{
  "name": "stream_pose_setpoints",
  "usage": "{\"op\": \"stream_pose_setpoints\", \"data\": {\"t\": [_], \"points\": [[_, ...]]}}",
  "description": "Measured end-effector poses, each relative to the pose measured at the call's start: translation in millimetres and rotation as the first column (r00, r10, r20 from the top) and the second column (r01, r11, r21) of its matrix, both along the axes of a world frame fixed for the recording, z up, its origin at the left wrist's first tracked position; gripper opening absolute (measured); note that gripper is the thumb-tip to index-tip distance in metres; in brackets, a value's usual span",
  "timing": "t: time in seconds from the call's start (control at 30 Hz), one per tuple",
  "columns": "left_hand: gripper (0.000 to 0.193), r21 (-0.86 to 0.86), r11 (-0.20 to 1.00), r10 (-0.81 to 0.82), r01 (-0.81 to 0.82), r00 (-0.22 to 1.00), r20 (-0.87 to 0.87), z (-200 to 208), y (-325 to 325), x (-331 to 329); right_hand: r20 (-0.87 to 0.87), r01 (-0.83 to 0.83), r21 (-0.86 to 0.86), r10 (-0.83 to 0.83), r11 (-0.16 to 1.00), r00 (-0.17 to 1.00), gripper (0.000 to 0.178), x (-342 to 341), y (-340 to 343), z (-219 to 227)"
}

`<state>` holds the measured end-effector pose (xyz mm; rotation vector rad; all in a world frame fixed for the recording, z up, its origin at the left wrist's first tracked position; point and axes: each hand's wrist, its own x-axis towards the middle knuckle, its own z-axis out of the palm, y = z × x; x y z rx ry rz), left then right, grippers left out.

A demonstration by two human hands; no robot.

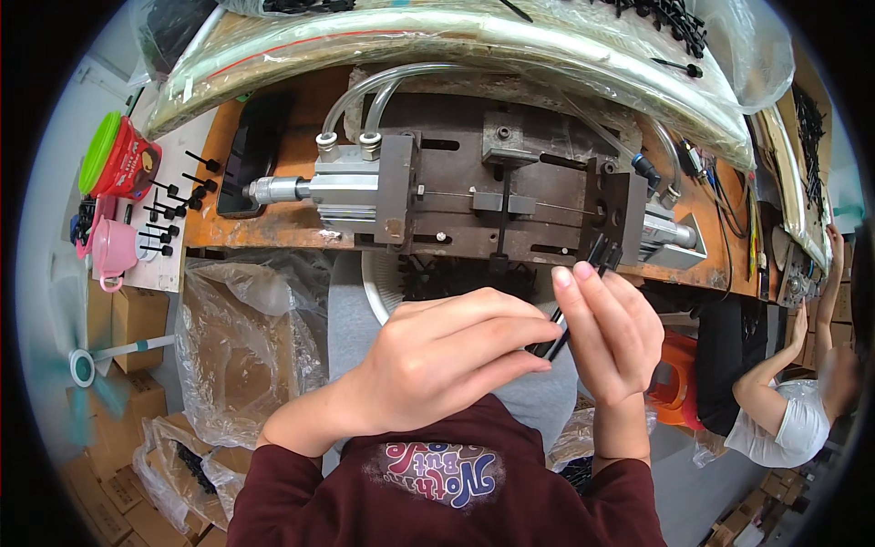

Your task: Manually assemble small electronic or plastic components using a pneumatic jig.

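In front of the near edge of the workbench (273,232), above the person's lap: two bare hands, held together.

Item 1. Left hand (437,360). Fingers curled, tips pinched on the lower end of a thin black strip part (570,310); knuckles hide the exact contact.

Item 2. Right hand (611,333). Fingers (583,305) nearly closed around the same black strip part, thumb and forefinger meeting near its upper stretch. The part runs slantwise between the two hands, its blocky head clear above the right fingertips, close under the near right edge of the metal fixture (510,196); whether it touches the fixture cannot be told.

Item 3. Metal fixture, mounted mid-workbench: dark plates, a silver pneumatic cylinder (342,191) on its left, clear hoses (383,87) looping off behind. A thin rod crosses the central slot; no black part can be made out seated there.

Item 4. Loose black parts: several (178,210) laid on a white sheet at the left end of the workbench; more in a white basin (383,292) under the near edge, mostly hidden by the hands.

Item 5. Left margin: red container (123,159) with green lid, pink cup (114,251).

Item 6. Right margin: another person's arm and white sleeve (793,419).

Progress, as judged: the part is picked up and in both hands; its seating in the fixture appears yet to be done.
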<state>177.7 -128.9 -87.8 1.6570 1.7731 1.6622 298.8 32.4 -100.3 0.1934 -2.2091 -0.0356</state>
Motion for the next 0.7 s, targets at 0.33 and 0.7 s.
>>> {"op": "stream_pose_setpoints", "data": {"t": [0.33,0.7], "points": [[0.024,-0.078,0.937,0.249,-0.341,0.806,-0.538,-21.2,12.2,-8.8,-0.041,0.021,-0.657,-0.063,0.754,0.997,0.023,0.6,0.4,0.0],[0.025,-0.183,0.893,0.198,-0.411,0.726,-0.658,-14.7,21.0,-11.2,0.03,0.05,-0.993,0.187,-0.106,0.982,0.007,12.1,-8.6,13.7]]}}
